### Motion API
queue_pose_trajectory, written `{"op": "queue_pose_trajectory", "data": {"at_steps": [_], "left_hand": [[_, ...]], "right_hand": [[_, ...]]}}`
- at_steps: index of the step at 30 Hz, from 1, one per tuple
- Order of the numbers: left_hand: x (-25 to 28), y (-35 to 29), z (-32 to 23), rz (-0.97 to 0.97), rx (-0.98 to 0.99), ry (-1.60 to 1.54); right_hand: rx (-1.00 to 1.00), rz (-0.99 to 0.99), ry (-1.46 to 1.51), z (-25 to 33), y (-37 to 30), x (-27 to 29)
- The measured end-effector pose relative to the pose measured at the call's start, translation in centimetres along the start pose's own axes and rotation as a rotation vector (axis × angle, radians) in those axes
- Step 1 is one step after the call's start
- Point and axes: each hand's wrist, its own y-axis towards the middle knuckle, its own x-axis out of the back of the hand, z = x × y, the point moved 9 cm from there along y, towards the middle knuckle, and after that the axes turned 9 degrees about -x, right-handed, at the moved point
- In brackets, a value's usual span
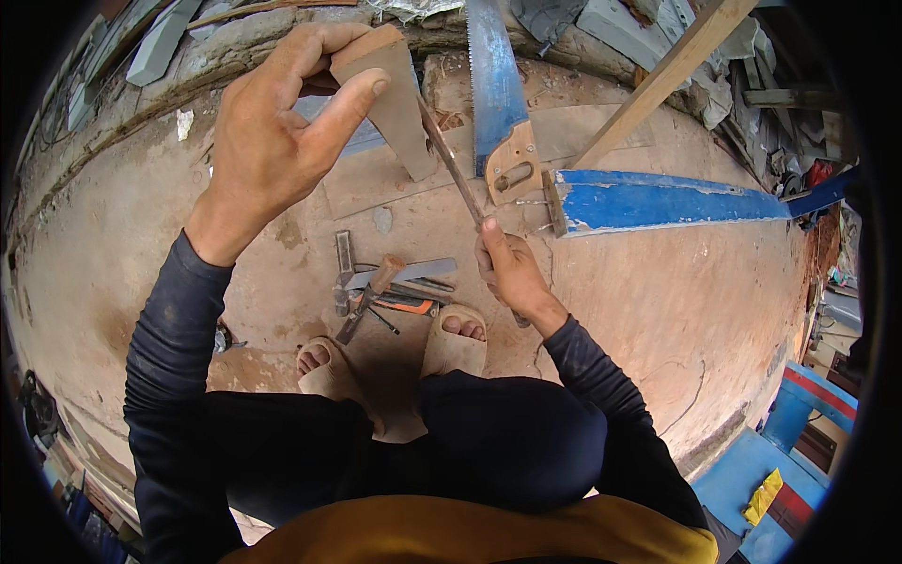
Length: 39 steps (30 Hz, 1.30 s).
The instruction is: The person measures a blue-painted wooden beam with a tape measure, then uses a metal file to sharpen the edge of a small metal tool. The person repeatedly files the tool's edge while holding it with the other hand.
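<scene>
My left hand is raised at the upper left, thumb and fingers closed around a tapered wooden block. Its broad end is at the top and the narrow end points down. My right hand is wrapped round a long, thin, rusty-brown bar, whose exact kind I cannot make out. The bar slants up and left to the block's right edge; whether they touch is unclear. Just beyond my right hand lies a handsaw with a blue blade and wooden handle.
A hammer and several other hand tools lie on the concrete floor ahead of my sandalled feet. At right a blue-painted board lies near a slanting wooden strip. Rubble lines the far edge; a blue bench stands lower right.
</scene>
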Motion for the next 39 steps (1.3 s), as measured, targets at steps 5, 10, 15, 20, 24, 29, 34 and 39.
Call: {"op": "queue_pose_trajectory", "data": {"at_steps": [5, 10, 15, 20, 24, 29, 34, 39], "left_hand": [[-0.4, -0.8, 0.5, 0.048, 0.061, 0.01], [1.6, -0.9, 1.7, -0.036, 0.062, -0.016], [3.3, -4.6, 4.4, 0.018, 0.259, -0.064], [4.4, -7.7, 2.9, -0.003, 0.201, -0.058], [4.0, -6.9, 1.4, 0.03, 0.109, 0.045], [3.6, -5.8, 1.5, 0.016, 0.128, 0.01], [3.4, -5.2, 1.4, -0.007, 0.109, -0.013], [3.4, -4.5, 1.1, -0.019, 0.101, 0.007]], "right_hand": [[0.324, -0.032, 0.172, 1.4, -1.0, 0.0], [-0.535, 0.105, 0.178, -10.9, 4.6, -3.4], [-0.3, -0.046, 0.007, -13.2, 3.5, -2.8], [0.117, -0.095, 0.03, -6.7, 1.0, -2.2], [0.036, 0.016, 0.001, -3.9, 2.1, -3.8], [0.073, -0.031, 0.031, -2.8, 1.4, -3.6], [0.445, -0.044, 0.13, 0.7, 0.3, -2.3], [-0.014, -0.008, -0.019, -2.1, 2.7, -2.8]]}}
